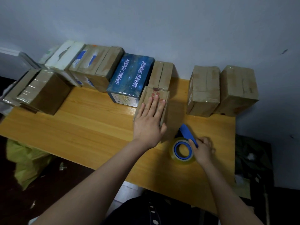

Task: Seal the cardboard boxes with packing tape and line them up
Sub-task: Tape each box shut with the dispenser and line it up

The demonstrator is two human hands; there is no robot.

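Observation:
A small brown cardboard box point(160, 95) with red print stands on the wooden table point(90, 127) in front of the row. My left hand point(150, 120) lies flat on its top, fingers straight. To its right a roll of clear packing tape point(182, 150) sits in a blue dispenser point(186, 131) on the table. My right hand point(203, 149) grips the dispenser's blue handle. Along the wall runs a row of boxes: a blue starry box point(131, 77), brown boxes point(95, 67) to its left, a narrow brown box point(161, 73) behind my left hand.
Two taped brown boxes point(204, 88) point(238, 88) stand at the table's right end near the edge. Another brown box point(43, 90) overhangs the far left corner. A white box point(65, 56) leans at the back left. A yellow-green bag point(27, 161) lies on the floor left.

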